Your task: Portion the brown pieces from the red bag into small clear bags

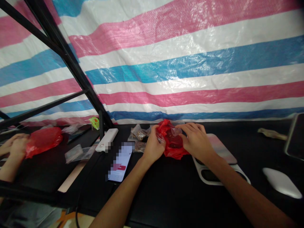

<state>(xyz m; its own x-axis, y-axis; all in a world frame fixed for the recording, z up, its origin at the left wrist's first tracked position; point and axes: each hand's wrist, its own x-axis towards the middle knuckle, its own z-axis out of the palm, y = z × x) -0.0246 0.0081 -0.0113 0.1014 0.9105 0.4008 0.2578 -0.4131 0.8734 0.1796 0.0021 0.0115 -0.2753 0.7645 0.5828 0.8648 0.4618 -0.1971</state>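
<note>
Both of my hands work at a red plastic bag (pixel 174 148) lying on the black table (pixel 166 190) near the striped tarp. My left hand (pixel 152 145) is closed, pinching a small clear plastic pouch (pixel 161 136) at the bag's left side. My right hand (pixel 196 139) rests on the bag's right side, its fingers curled around the pouch's other end (pixel 176 131). Dark contents show inside the red bag.
Small filled clear pouches (pixel 139 134) lie left of the bag. A phone (pixel 121 163) and a white power bank (pixel 106 139) lie further left. A white scale (pixel 218 161) sits under my right wrist, a white mouse (pixel 281 182) at right. Another person's hands (pixel 14 144) hold a red bag (pixel 44 139) at far left.
</note>
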